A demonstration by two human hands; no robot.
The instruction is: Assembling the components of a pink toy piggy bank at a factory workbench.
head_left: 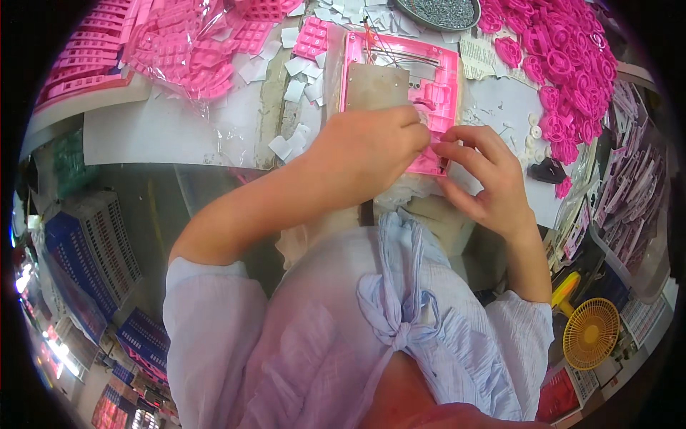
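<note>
A pink plastic housing [449,75] lies on the worktable in front of me, its inner side up, with thin wires at its top end. A flat grey-brown plate [379,84] covers part of its left side. My left hand [379,146] is over the lower part of the housing, its fingers pinched together; whatever is between them is hidden. At the housing's lower right edge is my right hand [489,175]. Its fingers are bent and apart, with the fingertips against the edge and the thumb lower down.
Pink keypad pieces [193,57] in clear plastic pile up at the left, near small white squares [294,89]. A bowl of screws [443,13] stands at the back. Magenta ring-shaped parts [564,64], white discs [533,132] and a black piece [547,170] lie right. A yellow fan [591,334] stands lower right.
</note>
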